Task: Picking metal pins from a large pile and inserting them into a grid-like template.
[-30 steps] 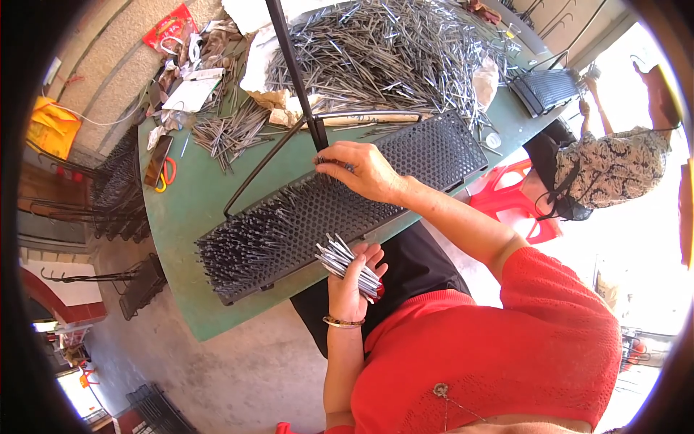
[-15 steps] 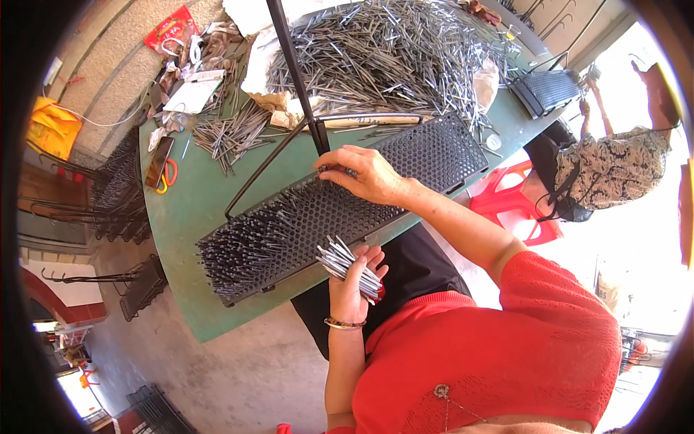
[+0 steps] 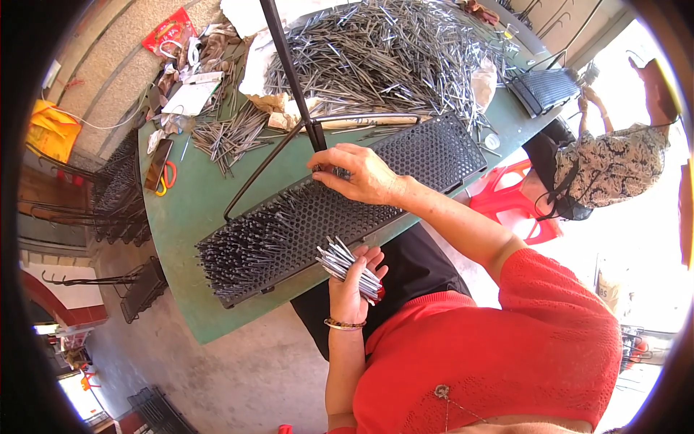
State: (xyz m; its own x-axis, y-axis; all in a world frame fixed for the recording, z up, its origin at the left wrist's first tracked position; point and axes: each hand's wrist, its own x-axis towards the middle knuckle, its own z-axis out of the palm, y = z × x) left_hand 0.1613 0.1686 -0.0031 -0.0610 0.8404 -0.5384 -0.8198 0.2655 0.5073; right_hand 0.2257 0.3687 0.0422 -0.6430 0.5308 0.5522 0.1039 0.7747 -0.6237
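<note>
The perforated black tray lies slantwise across the middle of the frame on the green table. Its lower-left portion is already filled with upright metal pins; the upper-right portion shows open holes. The right hand rests fingers-down at the boundary of the filled zone, fingertips pinched together, apparently seating a pin, though the pin itself is too small to confirm. The left hand is closed around a bundle of pins, held just off the tray's near edge.

Judgement: loading is in progress, roughly half done. The next move calls for drawing one pin from the bundle and setting it squarely in the adjacent empty hole.

A dark rod stands close behind the right hand, limiting room toward the upper frame. The loose pin heap crowds the far table edge. Bare table lies open to the left of the tray.
</note>
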